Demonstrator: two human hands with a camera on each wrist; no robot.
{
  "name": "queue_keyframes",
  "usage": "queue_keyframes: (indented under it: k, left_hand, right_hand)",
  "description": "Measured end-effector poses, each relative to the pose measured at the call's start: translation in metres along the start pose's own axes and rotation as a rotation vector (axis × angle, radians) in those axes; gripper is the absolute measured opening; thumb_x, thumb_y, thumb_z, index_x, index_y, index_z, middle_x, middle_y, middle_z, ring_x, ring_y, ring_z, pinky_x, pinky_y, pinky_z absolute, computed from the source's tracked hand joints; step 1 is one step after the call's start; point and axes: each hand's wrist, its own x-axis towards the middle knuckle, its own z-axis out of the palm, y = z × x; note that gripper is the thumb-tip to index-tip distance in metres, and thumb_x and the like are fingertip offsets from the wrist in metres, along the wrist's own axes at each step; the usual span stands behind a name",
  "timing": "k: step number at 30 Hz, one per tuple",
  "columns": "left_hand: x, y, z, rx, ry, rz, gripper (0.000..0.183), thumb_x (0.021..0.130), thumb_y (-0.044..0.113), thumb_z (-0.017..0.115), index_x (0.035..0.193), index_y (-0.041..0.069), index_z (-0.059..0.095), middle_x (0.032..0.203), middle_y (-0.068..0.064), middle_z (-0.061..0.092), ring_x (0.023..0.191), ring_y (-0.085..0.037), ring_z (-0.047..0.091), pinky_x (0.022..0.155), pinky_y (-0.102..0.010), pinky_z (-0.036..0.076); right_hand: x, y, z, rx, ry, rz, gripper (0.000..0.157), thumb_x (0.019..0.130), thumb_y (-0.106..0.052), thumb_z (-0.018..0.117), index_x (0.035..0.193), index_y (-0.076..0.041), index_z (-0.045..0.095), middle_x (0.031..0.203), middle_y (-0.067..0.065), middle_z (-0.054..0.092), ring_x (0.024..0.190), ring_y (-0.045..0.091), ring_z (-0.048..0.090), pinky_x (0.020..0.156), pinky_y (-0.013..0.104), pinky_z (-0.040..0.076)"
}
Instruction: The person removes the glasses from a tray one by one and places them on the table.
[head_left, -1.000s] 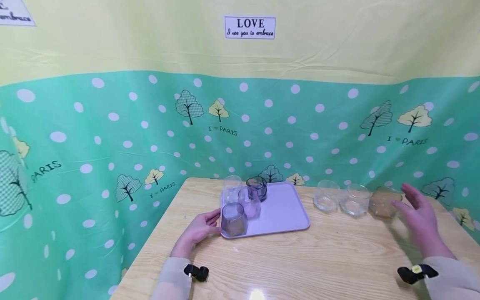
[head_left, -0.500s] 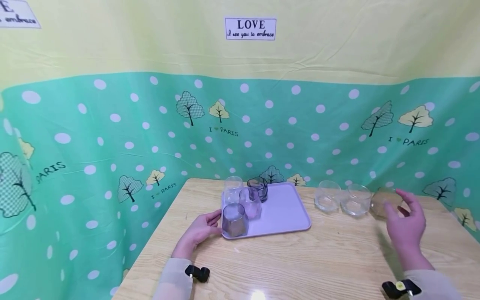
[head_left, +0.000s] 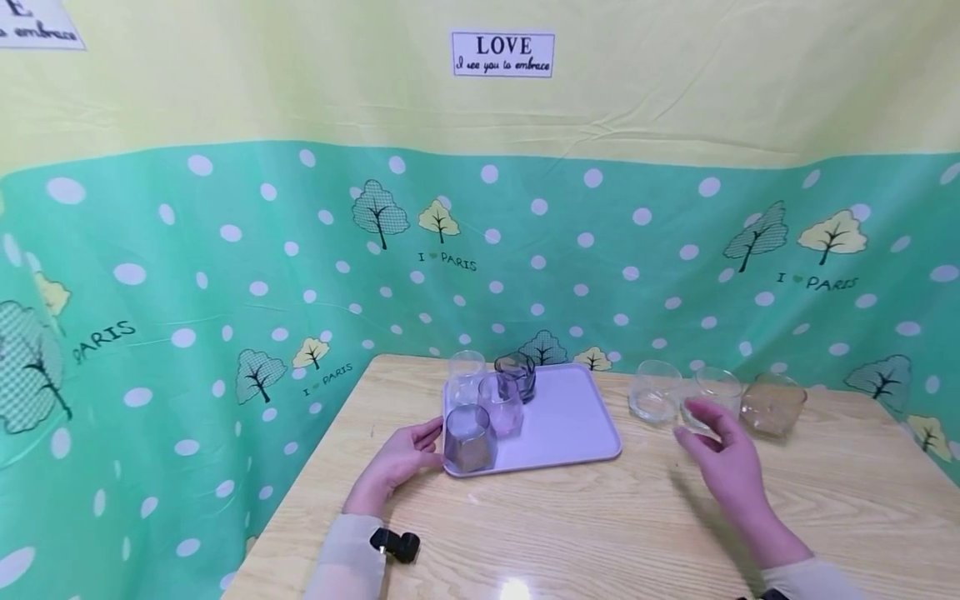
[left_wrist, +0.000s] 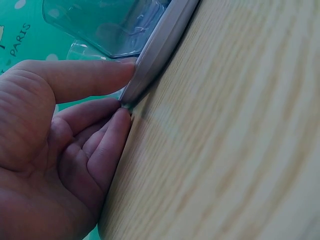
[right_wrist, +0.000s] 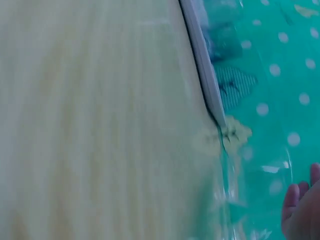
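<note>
1. The left hand (head_left: 397, 460) is at the near left corner of a pale purple tray (head_left: 562, 429), thumb and fingertips touching its rim; in the left wrist view the thumb stands apart from the fingers.
2. The right hand (head_left: 727, 467) is in front of the middle clear glass (head_left: 720, 386), its thumb and fingers apart and slightly bent. From here I can't tell whether a fingertip touches that glass.
3. The middle clear glass stands on the wooden tabletop (head_left: 570, 521), right of the tray, between the left clear glass (head_left: 654, 400) and an amber glass (head_left: 774, 406), the three in a close row.
4. Four more glasses crowd the tray's left side: a grey glass (head_left: 470, 442) at the near corner, a pinkish purple glass (head_left: 501, 410) just behind it, a tall clear glass (head_left: 465, 377) at the far left and a dark glass (head_left: 519, 375) beside that.
5. Behind the tabletop hangs a green and yellow curtain (head_left: 420, 300) printed with trees and white spots.
6. A black device (head_left: 396, 546) sits on the left sleeve (head_left: 347, 557).
</note>
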Motion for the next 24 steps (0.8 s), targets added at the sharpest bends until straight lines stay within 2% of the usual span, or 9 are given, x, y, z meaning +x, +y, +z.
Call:
queue_keyframes:
  k: [4,6,11,13,24]
  left_hand:
    - [0.001,0.001,0.001,-0.003,-0.005,0.002,0.086,0.078,-0.006,0.081,0.157,-0.009,0.044,0.162,-0.025,0.045,0.148,-0.044,0.045,0.123,-0.049,0.040]
    - [0.001,0.002,0.001,-0.004,-0.004,0.008,0.086,0.078,-0.006,0.080,0.156,-0.010,0.044,0.162,-0.026,0.044,0.148,-0.045,0.045,0.123,-0.049,0.040]
    - [0.001,0.002,0.000,-0.002,0.006,0.006,0.085,0.078,-0.007,0.079,0.156,-0.011,0.044,0.162,-0.027,0.044,0.149,-0.044,0.044,0.123,-0.048,0.040]
    - [0.001,0.001,0.000,-0.006,0.006,0.001,0.085,0.079,-0.007,0.079,0.156,-0.010,0.044,0.162,-0.026,0.044,0.149,-0.044,0.044,0.123,-0.048,0.040]
    - [0.000,0.003,0.002,0.004,0.004,0.006,0.085,0.079,-0.008,0.079,0.156,-0.011,0.044,0.161,-0.027,0.044,0.148,-0.045,0.045,0.123,-0.048,0.040]
  right_hand:
    - [-0.010,-0.006,0.018,-0.066,-0.163,-0.041,0.056,0.100,-0.015,0.077,0.149,0.002,0.056,0.145,0.015,0.063,0.114,-0.013,0.055,0.092,0.006,0.053]
    - [-0.013,-0.010,0.028,-0.066,-0.229,-0.042,0.057,0.100,-0.015,0.077,0.149,0.002,0.055,0.148,0.022,0.061,0.123,-0.008,0.054,0.094,0.007,0.052]
    - [-0.021,-0.019,0.055,0.001,-0.321,-0.012,0.056,0.098,-0.010,0.078,0.148,0.002,0.057,0.147,0.021,0.062,0.134,0.029,0.058,0.097,0.016,0.056]
    - [-0.026,-0.022,0.067,0.031,-0.358,0.004,0.056,0.096,-0.009,0.079,0.147,0.002,0.058,0.146,0.020,0.063,0.135,0.036,0.058,0.099,0.021,0.057]
    - [-0.050,-0.049,0.135,0.157,-0.489,0.089,0.054,0.092,-0.005,0.082,0.142,-0.002,0.063,0.140,0.016,0.067,0.132,0.036,0.060,0.107,0.042,0.057]
